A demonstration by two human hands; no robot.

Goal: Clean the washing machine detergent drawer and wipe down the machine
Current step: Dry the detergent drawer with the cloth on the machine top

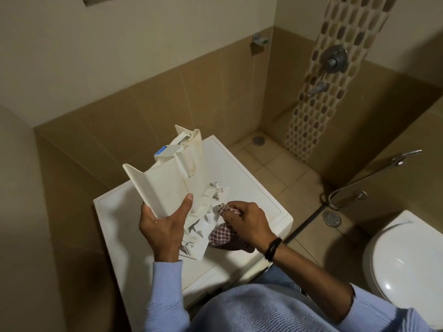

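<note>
The white plastic detergent drawer is out of the machine and held upside down above the white washing machine. A blue insert shows at its far end. My left hand grips the drawer's near end, thumb on its underside. My right hand holds a checked red-and-white cloth bunched in its fingers and presses a corner of it against the ribbed side of the drawer. A black band sits on the right wrist.
A white toilet stands at the right. Brown tiled walls close in at the left and behind the machine. A spray hose, a floor drain and a shower valve lie to the right.
</note>
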